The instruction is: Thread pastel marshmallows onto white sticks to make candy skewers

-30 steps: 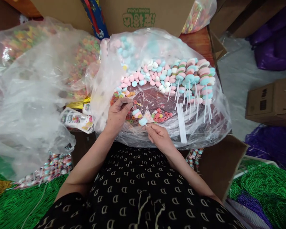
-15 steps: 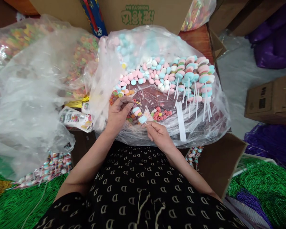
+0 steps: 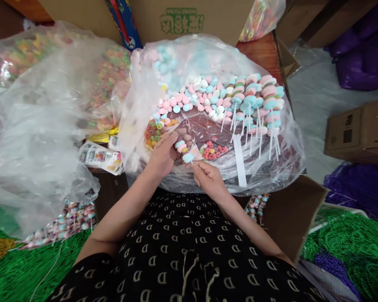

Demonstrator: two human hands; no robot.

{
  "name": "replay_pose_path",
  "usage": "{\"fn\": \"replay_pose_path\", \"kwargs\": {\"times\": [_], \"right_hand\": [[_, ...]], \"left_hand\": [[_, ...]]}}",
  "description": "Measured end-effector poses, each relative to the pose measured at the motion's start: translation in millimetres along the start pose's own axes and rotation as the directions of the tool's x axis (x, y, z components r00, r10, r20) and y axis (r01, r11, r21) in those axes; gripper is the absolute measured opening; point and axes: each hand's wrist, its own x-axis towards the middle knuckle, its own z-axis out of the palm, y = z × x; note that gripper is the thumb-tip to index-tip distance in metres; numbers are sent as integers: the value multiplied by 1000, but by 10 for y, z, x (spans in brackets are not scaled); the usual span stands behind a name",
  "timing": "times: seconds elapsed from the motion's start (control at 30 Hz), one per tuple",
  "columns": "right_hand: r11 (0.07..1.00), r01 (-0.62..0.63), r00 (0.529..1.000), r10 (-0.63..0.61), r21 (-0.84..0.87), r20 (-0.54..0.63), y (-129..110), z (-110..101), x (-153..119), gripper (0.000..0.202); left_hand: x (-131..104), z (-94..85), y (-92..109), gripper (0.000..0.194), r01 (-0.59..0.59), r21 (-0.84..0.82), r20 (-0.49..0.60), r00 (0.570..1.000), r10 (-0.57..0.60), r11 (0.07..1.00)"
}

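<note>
A candy skewer [image 3: 188,157] with pale blue, pink and white marshmallow discs and small coloured rings slants between my hands. My right hand [image 3: 208,177] pinches its white stick at the lower end. At the upper end, my left hand [image 3: 164,155] has its fingers curled round the tip, which they hide. Loose ring candies [image 3: 154,132] lie just left of that hand, and red ring candies [image 3: 213,150] lie to the right of the skewer. Behind them spreads a heap of loose marshmallow discs [image 3: 204,94].
Candy skewers [image 3: 253,100] with white sticks are piled at the right on the clear plastic bag [image 3: 290,155]. A white strip [image 3: 240,161] lies near its front. Large candy bags [image 3: 44,109] fill the left, beside printed packets [image 3: 101,156]. A cardboard box [image 3: 189,21] stands behind.
My left hand has moved slightly right and rolled, its fingers now reaching round the skewer's upper end. It uncovers more ring candies at the left. My right hand stays on the stick.
</note>
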Motion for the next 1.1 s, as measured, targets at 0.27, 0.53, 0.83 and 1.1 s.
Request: {"fn": "replay_pose_path", "kwargs": {"times": [0.27,0.53,0.83,1.1], "right_hand": [[998,-16,1000,18,54,-21,-17,97,33,47],[995,69,998,-69,-70,-3,10,66,22,30],[989,93,989,-105,-116,-104,59,147,-20,32],[962,172,972,-200,-211,-121,25,151,-2,27]], "left_hand": [[-111,327,-44,22,65,-165,-108,991,-83,984],[9,364,-37,32,-85,-130,-140,988,67,988],[-69,410,-121,29,-90,-85,-149,986,77,992],[-131,426,-181,24,-106,-26,-188,977,99,994]]}}
